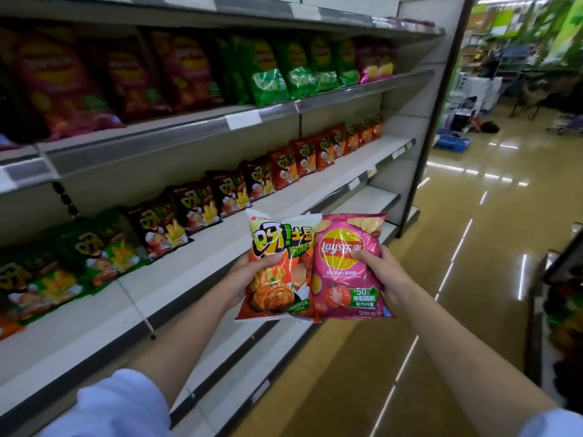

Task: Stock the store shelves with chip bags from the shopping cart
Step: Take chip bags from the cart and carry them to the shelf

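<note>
My left hand [249, 275] grips an orange and green chip bag [279, 279] by its left edge, thumb across the front. My right hand [386, 275] grips a pink Lay's tomato chip bag [345, 279] by its right edge. Both bags are held upright side by side, touching, in front of the white middle shelf [220, 247]. That shelf carries a row of green, dark and red snack bags [202, 206] along its back. The shopping cart [564, 310] shows only at the right edge, with dark bags inside.
The shelf above holds red, green and pink chip bags [271, 77]. Lower white shelves [362, 203] sit beneath the bags I hold. A glossy aisle floor [473, 231] runs ahead on the right, with a blue crate [451, 143] and clutter at its far end.
</note>
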`<state>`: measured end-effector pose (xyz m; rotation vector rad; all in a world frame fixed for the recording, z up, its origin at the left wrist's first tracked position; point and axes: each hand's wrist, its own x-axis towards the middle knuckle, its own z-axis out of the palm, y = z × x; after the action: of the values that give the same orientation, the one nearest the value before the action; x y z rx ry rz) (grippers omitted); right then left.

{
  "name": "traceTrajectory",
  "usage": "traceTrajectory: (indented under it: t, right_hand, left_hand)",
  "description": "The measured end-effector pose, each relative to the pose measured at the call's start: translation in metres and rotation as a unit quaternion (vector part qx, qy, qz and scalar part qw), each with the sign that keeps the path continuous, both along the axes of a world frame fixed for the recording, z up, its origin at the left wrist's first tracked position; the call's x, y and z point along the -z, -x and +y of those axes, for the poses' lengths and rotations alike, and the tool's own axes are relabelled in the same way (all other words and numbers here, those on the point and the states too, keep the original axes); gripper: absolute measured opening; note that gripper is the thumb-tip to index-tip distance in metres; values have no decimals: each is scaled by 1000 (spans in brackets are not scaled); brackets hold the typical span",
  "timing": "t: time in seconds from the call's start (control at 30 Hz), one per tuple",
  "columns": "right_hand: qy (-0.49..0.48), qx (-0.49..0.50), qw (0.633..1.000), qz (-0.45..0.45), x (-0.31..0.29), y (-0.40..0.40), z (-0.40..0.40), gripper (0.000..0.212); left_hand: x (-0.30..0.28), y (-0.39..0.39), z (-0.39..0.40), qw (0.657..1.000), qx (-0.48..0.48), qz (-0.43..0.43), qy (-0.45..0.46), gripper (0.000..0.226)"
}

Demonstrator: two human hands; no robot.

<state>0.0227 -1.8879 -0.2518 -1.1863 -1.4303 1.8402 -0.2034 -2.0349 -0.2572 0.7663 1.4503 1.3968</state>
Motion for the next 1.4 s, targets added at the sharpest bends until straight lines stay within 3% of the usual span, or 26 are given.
traceTrajectory:
  t: [0.17, 0.4, 0.53, 0.7, 0.83, 0.97, 1.13, 1.4]
  right_hand:
    - [4, 27, 1000, 16, -2, -23, 30, 56]
    - [-33, 32, 999, 29, -39, -30, 59, 52]
    - [-67, 3, 997, 48, -72, -12, 64, 52]
    - [-107, -42, 991, 65, -118, 24, 67, 56]
    - [-137, -88, 983, 82, -157, 60, 60, 53]
    - [-163, -120, 975, 93, -187, 97, 49, 54]
    - [-186, -184, 960, 101, -209, 144, 32, 51]
    - [-185, -279, 936, 110, -216, 221, 5, 57]
  left_hand:
    - [-13, -17, 44, 1000, 16, 4, -6, 103]
    - [-46, -23, 74, 999, 14, 20, -31, 63]
    - [-83, -9, 71, 998, -3, 37, -52, 52]
    - [-122, 18, 49, 996, -42, 61, -57, 98]
    - [-157, 39, 27, 988, -92, 86, -84, 80]
    - [-190, 58, -1, 978, -134, 121, -108, 89]
    - [-204, 79, -37, 963, -200, 133, -124, 54]
    - [-205, 115, -96, 946, -279, 138, -93, 81]
